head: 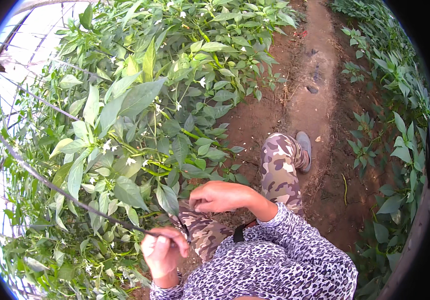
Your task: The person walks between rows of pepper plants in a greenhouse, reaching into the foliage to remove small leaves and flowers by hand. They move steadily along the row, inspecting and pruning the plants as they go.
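Observation:
My left hand [164,249] is closed on a dark cord [98,213], which stretches from the upper left past the plants. A darker loose piece of cord [183,228] hangs just beyond my fingers. My right hand [218,197] is above my camouflage trousers, palm down and fingers curled; its fingertips are partly hidden, and whether they hold anything cannot be seen. Both hands are beside a leafy pepper plant [128,191] with white flowers and slender green peppers [158,169].
Dense pepper plants [200,75] fill the left side, with dark netting lines [38,98] behind them. A bare soil path [312,112] runs upward on the right, my shoe [304,150] on it. Another plant row [402,153] borders it; a fallen green pepper [345,189] lies on the soil.

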`<act>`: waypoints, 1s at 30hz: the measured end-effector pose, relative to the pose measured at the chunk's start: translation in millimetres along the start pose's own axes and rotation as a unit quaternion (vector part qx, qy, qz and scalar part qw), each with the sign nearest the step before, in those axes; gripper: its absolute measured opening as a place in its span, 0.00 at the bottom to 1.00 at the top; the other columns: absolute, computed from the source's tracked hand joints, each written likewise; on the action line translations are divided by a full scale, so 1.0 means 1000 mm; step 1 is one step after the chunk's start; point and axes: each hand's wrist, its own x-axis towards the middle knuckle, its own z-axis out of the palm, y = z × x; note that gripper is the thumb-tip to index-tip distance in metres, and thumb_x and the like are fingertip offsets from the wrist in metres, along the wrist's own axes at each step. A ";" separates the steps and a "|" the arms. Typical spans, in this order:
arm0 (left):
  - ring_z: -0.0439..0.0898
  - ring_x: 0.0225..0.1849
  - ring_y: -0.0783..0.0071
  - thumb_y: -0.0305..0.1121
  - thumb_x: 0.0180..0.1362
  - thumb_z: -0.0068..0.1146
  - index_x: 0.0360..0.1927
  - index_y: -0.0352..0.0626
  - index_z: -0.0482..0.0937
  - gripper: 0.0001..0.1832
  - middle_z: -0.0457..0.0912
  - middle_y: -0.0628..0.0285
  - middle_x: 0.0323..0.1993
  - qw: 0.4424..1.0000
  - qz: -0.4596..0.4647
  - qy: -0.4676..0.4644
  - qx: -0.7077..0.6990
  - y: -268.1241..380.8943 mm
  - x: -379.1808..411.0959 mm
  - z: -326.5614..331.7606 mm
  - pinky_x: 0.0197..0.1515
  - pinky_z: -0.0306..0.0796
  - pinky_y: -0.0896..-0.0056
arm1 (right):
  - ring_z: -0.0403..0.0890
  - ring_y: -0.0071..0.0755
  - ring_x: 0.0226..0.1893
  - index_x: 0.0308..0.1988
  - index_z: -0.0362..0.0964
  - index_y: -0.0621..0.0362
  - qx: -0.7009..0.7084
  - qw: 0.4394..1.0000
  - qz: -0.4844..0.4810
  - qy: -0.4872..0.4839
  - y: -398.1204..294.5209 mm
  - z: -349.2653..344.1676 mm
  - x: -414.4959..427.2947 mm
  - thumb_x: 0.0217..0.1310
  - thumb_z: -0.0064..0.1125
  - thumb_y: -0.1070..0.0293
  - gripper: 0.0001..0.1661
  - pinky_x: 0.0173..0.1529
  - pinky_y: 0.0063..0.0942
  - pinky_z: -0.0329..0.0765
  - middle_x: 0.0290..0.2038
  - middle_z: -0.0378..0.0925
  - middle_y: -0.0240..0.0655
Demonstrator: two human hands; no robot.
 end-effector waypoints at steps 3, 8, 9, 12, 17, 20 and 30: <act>0.75 0.21 0.75 0.28 0.60 0.44 0.38 0.31 0.73 0.10 0.77 0.55 0.25 0.983 -0.066 0.131 0.111 -0.033 0.008 0.009 0.24 0.70 0.78 | 0.75 0.24 0.32 0.36 0.71 0.64 0.327 0.933 -0.037 0.145 -0.015 -0.003 0.001 0.54 0.56 0.69 0.11 0.36 0.23 0.71 0.32 0.74 0.34; 0.73 0.20 0.79 0.35 0.58 0.51 0.35 0.32 0.75 0.13 0.76 0.63 0.23 0.972 0.031 0.113 0.203 -0.055 0.030 0.007 0.24 0.67 0.81 | 0.73 0.21 0.27 0.34 0.70 0.68 0.201 0.959 -0.085 0.181 -0.046 0.004 0.006 0.53 0.55 0.75 0.07 0.28 0.18 0.72 0.35 0.71 0.36; 0.73 0.20 0.79 0.35 0.58 0.51 0.34 0.32 0.75 0.13 0.76 0.63 0.22 0.972 0.036 0.117 0.203 -0.057 0.030 0.006 0.24 0.67 0.81 | 0.73 0.21 0.26 0.33 0.70 0.68 0.192 0.958 -0.093 0.190 -0.047 0.006 0.007 0.53 0.55 0.76 0.07 0.27 0.18 0.72 0.34 0.72 0.36; 0.73 0.21 0.79 0.33 0.58 0.50 0.31 0.33 0.74 0.11 0.76 0.64 0.22 0.969 0.056 0.126 0.203 -0.062 0.032 0.007 0.24 0.67 0.80 | 0.73 0.20 0.27 0.30 0.71 0.68 0.176 0.955 -0.100 0.216 -0.049 0.005 0.005 0.52 0.55 0.76 0.05 0.26 0.16 0.71 0.32 0.72 0.37; 0.75 0.22 0.77 0.31 0.58 0.50 0.35 0.33 0.75 0.10 0.77 0.61 0.24 0.971 0.022 0.171 0.165 -0.061 0.038 0.008 0.26 0.69 0.79 | 0.76 0.30 0.34 0.28 0.70 0.66 0.244 0.912 -0.139 0.297 -0.036 0.000 0.007 0.53 0.55 0.75 0.04 0.39 0.27 0.74 0.33 0.74 0.40; 0.75 0.23 0.79 0.30 0.58 0.48 0.36 0.31 0.75 0.10 0.78 0.60 0.27 0.963 0.015 0.213 0.166 -0.070 0.038 -0.014 0.27 0.70 0.79 | 0.75 0.26 0.36 0.26 0.67 0.65 0.301 0.876 -0.220 0.305 -0.022 -0.029 0.003 0.54 0.49 0.79 0.03 0.39 0.24 0.72 0.34 0.74 0.40; 0.75 0.44 0.55 0.30 0.58 0.45 0.46 0.37 0.67 0.13 0.74 0.47 0.42 0.779 -0.597 0.179 -0.065 -0.301 -0.039 -0.081 0.43 0.71 0.57 | 0.63 0.11 0.19 0.32 0.69 0.61 0.152 0.971 -0.015 0.184 0.029 -0.164 0.014 0.58 0.51 0.65 0.10 0.21 0.14 0.58 0.22 0.72 0.26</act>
